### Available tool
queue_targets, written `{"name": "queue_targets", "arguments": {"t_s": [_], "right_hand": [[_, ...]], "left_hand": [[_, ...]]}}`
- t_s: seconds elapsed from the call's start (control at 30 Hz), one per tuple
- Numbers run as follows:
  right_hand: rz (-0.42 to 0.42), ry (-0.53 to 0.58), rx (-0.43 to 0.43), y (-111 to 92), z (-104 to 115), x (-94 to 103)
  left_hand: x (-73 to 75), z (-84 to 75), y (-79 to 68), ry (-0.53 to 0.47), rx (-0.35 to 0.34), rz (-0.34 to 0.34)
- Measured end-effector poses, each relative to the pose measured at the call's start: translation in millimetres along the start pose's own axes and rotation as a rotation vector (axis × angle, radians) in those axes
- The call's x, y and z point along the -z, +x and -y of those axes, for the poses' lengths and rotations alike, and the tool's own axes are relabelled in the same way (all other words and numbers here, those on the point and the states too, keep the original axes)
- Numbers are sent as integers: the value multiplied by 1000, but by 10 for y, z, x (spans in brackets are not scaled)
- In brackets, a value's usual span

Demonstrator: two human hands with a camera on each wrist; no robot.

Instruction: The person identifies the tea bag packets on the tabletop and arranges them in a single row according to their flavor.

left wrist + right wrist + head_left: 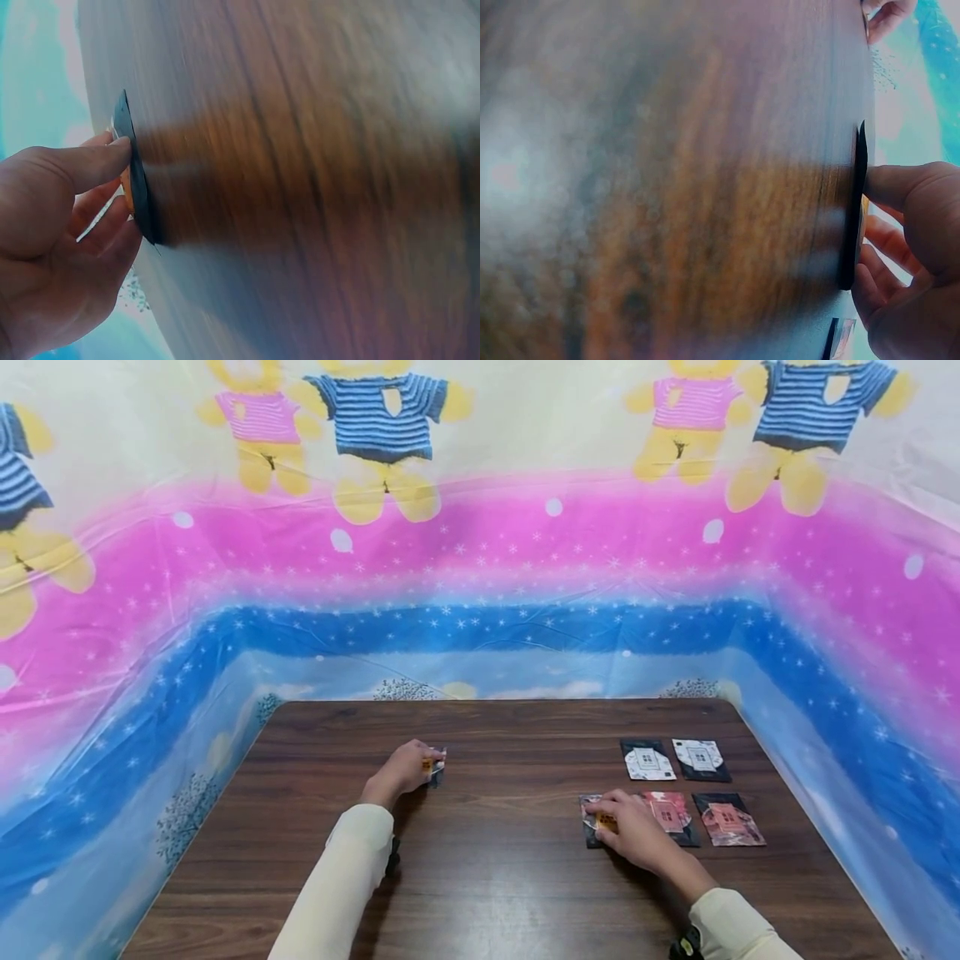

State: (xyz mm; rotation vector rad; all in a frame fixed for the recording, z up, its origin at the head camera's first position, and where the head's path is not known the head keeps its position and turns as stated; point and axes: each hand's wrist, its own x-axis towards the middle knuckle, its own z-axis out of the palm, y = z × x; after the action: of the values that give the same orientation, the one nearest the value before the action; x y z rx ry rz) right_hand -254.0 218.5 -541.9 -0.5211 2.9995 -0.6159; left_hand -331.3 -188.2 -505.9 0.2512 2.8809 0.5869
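Observation:
My left hand (406,768) is at the left middle of the table, pinching a small flat packet (438,764) between thumb and fingers. In the left wrist view that packet (138,184) stands on edge, its dark back towards the table and an orange patch on its other side. My right hand (633,828) grips a dark and reddish packet (588,814) by its edges, close over the table at the left end of the near row. Its dark edge (855,217) shows in the right wrist view, thumb on one side and fingers on the other. The hand covers much of it.
Beside the right hand lie a red packet (667,814), partly hidden, and another reddish packet (729,820). Behind them are two black-and-white packets (648,761) (701,760). The dark wooden table (495,877) ends at a printed cloth (510,631) hung around it.

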Motion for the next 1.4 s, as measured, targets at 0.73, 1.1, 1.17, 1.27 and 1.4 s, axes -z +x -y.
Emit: {"name": "queue_targets", "arguments": {"t_s": [0.73, 1.1, 1.17, 1.27, 1.4], "right_hand": [[-9, -11, 31, -5, -53, 6], [4, -31, 17, 96, 19, -5], [6, -40, 21, 113, 33, -9], [13, -40, 22, 139, 55, -16], [0, -41, 31, 185, 87, -25]], "left_hand": [[40, 262, -166, -116, 14, -30], [84, 268, -157, -117, 22, -17], [80, 271, -160, -116, 20, -16], [77, 268, -162, -111, 16, -18], [75, 259, -160, -123, 27, -16]]}}
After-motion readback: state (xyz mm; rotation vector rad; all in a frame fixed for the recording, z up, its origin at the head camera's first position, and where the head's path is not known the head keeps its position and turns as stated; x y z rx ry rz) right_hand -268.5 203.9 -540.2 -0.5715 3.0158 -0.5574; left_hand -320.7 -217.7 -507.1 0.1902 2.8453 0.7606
